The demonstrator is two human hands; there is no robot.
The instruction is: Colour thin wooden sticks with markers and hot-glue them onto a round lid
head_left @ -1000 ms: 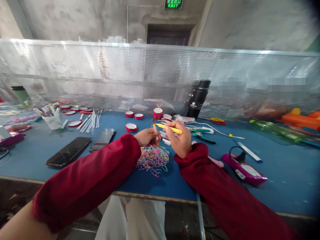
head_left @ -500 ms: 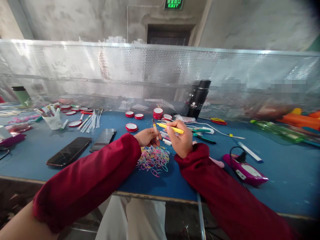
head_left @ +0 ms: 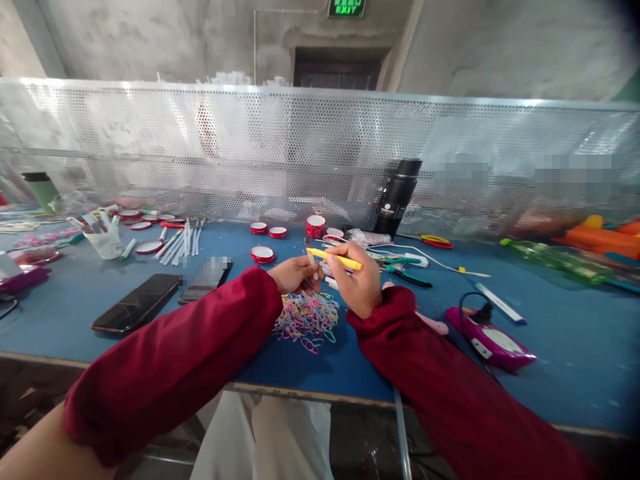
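Note:
My right hand (head_left: 359,283) is closed around a thin yellow stick (head_left: 334,258) that lies level and points left. My left hand (head_left: 295,273) pinches a small thin stick (head_left: 309,251) held upright, its tip close to the yellow stick's left end. Both hands hover just above a heap of small coloured rubber bands (head_left: 306,318) on the blue table (head_left: 75,307). Dark red sleeves cover both forearms.
Two dark phones (head_left: 136,304) lie to the left. Red-rimmed lids (head_left: 263,254), a red tin (head_left: 315,226), white sticks (head_left: 179,243) and a plastic cup (head_left: 106,241) sit further back. A black flask (head_left: 398,197), scissors (head_left: 434,241), pliers (head_left: 406,275) and a purple tool with a cable (head_left: 493,342) lie right. A perforated metal screen (head_left: 250,147) closes the back.
The yellow stick in my right hand has shifted slightly left, towards the small stick in my left hand. Everything else has stayed in place.

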